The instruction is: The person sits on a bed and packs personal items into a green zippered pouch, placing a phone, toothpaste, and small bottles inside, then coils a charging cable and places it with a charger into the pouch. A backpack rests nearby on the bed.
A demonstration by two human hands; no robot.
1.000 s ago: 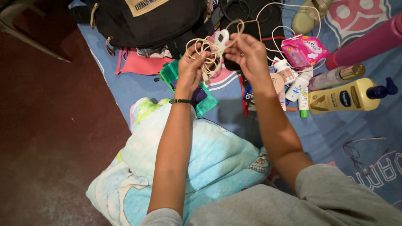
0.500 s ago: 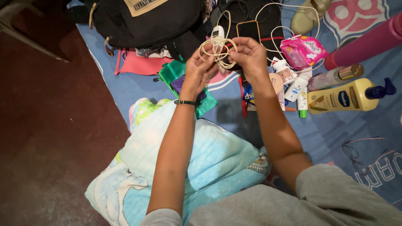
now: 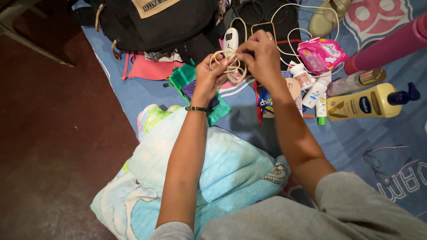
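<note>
Head view: low in the frame we see our grey sleeves and a pale blue printed pillow (image 3: pixel 209 173) on our lap. Mid-frame, our left hand (image 3: pixel 207 78) pinches the coiled cream charging cable (image 3: pixel 229 64), fingers closed on its left side. Our right hand (image 3: pixel 262 55) closes on the coil's right edge, so the coil hangs between both hands, equally near each, its loops stretched up and down the frame. The white charger plug (image 3: pixel 230 39) stands just above the coil. To the right lies a yellow pump lotion bottle (image 3: pixel 364 103); at the upper left sits a black backpack (image 3: pixel 155 20) on the blue mat (image 3: pixel 147 95).
</note>
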